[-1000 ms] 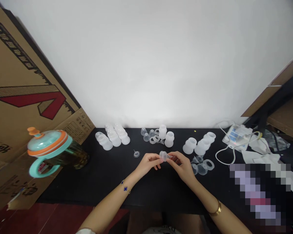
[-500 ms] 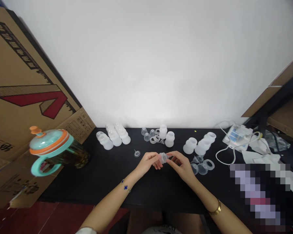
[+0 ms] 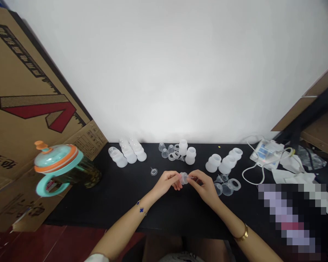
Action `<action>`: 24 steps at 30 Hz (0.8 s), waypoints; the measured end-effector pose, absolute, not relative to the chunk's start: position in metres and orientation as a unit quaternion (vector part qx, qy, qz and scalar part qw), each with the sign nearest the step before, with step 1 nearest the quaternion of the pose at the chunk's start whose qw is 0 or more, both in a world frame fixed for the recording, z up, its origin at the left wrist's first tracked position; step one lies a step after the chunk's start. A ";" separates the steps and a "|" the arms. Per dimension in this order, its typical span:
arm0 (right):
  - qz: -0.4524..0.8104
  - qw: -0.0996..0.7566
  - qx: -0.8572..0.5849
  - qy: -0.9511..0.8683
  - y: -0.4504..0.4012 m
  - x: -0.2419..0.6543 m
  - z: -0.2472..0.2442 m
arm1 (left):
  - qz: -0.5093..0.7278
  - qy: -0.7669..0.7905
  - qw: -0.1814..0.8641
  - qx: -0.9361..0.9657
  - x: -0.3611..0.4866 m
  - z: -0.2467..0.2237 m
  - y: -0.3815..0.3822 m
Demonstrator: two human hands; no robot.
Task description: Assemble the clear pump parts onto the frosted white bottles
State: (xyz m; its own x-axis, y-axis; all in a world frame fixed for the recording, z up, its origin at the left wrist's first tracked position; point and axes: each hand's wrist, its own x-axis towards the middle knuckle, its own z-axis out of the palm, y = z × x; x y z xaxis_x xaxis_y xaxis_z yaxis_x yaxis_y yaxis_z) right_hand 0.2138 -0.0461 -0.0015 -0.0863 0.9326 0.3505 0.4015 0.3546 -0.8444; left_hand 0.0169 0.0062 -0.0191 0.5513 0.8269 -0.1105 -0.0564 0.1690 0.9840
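Note:
In front of my body, my left hand [image 3: 171, 181] pinches a small translucent baby bottle collar ring [image 3: 183, 178] between thumb and fingers. My right hand [image 3: 201, 182] grips the clear nipple end on the ring's right side, its fingertips hiding part of it. A loose clear nipple [image 3: 153, 171] lies to the left of my left hand. Close to my right hand are clear caps [image 3: 227, 189], a loose ring [image 3: 235, 184] and small nipples [image 3: 224, 177]. Two white open-necked bottles [image 3: 190, 156] stand beyond my hands.
Capped white bottles [image 3: 130, 154] lie at the back left, with clear domes and rings [image 3: 164, 153] nearer the middle. More open bottles [image 3: 213, 163] stand right. A large handled jug [image 3: 62, 167] is beside a cardboard box [image 3: 30, 83]. A white cabled device [image 3: 266, 153] sits far right.
Both hands stay almost in place over the desk, still holding the ring and nipple. My right fingertips have shifted very slightly right from the ring. The view moved slightly.

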 end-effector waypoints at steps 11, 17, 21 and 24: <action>0.288 0.471 -0.491 -0.674 -0.046 0.214 -0.005 | 0.328 0.346 0.678 0.559 0.016 -0.022 0.007; 0.284 0.469 -0.498 -0.672 -0.045 0.215 -0.007 | 0.327 0.351 0.678 0.557 0.016 -0.025 0.010; 0.273 0.465 -0.511 -0.669 -0.044 0.215 -0.007 | 0.316 0.367 0.670 0.563 0.016 -0.027 0.011; 0.267 0.458 -0.521 -0.669 -0.043 0.214 -0.008 | 0.313 0.374 0.654 0.579 0.017 -0.029 0.011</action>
